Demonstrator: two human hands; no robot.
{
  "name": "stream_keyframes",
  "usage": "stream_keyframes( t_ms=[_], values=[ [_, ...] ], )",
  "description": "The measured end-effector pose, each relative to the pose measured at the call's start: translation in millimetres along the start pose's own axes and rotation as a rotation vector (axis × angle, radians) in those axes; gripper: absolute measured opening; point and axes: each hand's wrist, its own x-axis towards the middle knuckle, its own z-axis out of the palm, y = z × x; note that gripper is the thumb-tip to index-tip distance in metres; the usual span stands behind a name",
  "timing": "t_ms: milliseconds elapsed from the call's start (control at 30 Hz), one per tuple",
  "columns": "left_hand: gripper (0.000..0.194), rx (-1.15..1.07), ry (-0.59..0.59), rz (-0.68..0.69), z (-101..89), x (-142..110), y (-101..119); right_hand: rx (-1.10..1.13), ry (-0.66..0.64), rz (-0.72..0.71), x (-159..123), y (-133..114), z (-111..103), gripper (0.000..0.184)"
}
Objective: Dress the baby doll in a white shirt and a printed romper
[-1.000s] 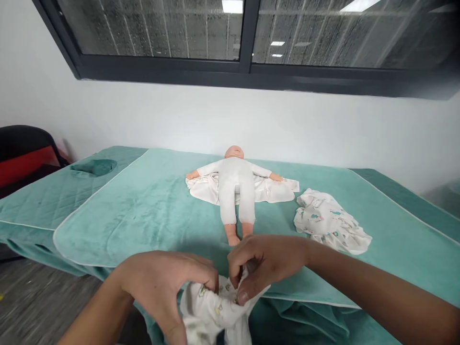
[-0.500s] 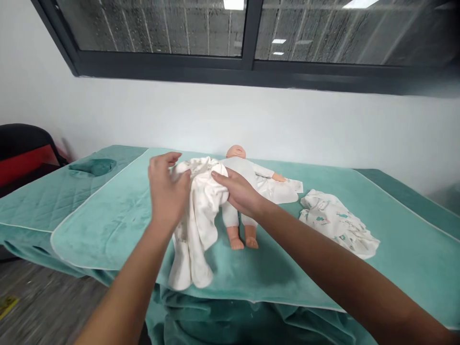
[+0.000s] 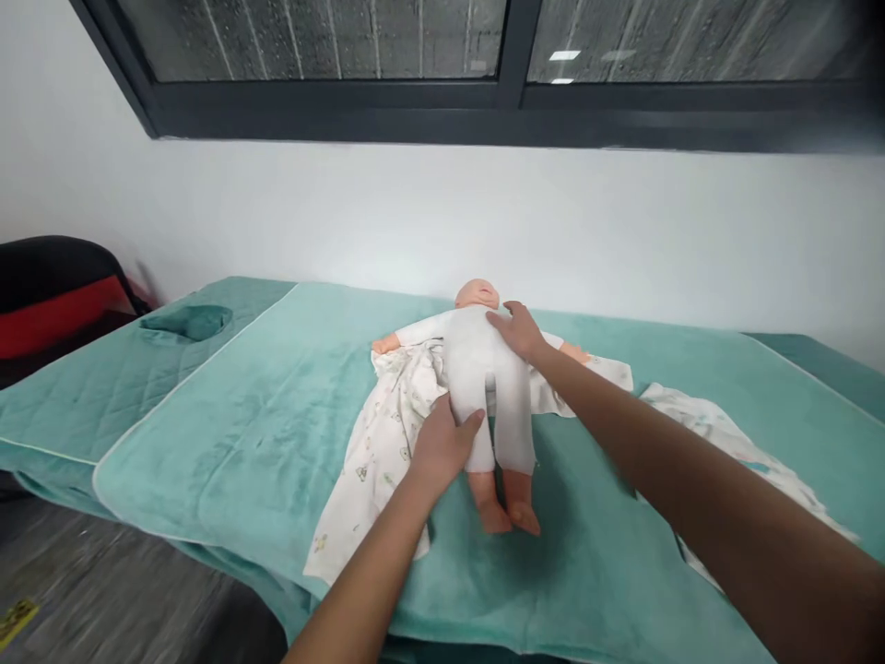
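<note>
A baby doll [image 3: 474, 346] in a white body suit lies face up on a green padded cover. Its arms are spread and its bare feet point toward me. My left hand [image 3: 442, 447] is closed around the doll's leg on the left, thumb on top. My right hand [image 3: 520, 334] grips the upper body near the shoulder, thumb on the chest and some fingers hidden. To the left, a white patterned baby garment [image 3: 377, 470] lies loose, its upper part beside the doll's arm and trunk. Another pale cloth [image 3: 608, 372] shows beneath the other arm.
A crumpled white printed garment [image 3: 733, 443] lies on the right, partly behind my right forearm. The green bed cover [image 3: 241, 415] has a face hole [image 3: 186, 323] at the left. Behind stand a white wall [image 3: 311, 212] and a dark window frame [image 3: 311, 120]. A black and red chair [image 3: 62, 286] is at far left.
The white garment that both hands held up now lies on the bed left of the doll. Both hands have moved right onto the doll. The view has shifted slightly.
</note>
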Motion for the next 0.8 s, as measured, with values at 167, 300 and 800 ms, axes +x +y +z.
stream_keyframes(
  t_ms=[167,300,800],
  values=[
    [0.044,-0.47,-0.076,-0.081,5.8,32.6,19.2,-0.035,-0.192,0.093,46.9,10.2,-6.7,0.079],
    [0.043,-0.639,-0.037,-0.193,-16.0,43.6,41.7,0.002,-0.425,0.047,72.3,-17.9,-12.7,0.07],
    [0.048,-0.514,0.155,-0.226,-211.3,79.1,-42.6,0.299,-0.547,-0.401,102.6,-131.6,157.4,0.053]
  ],
)
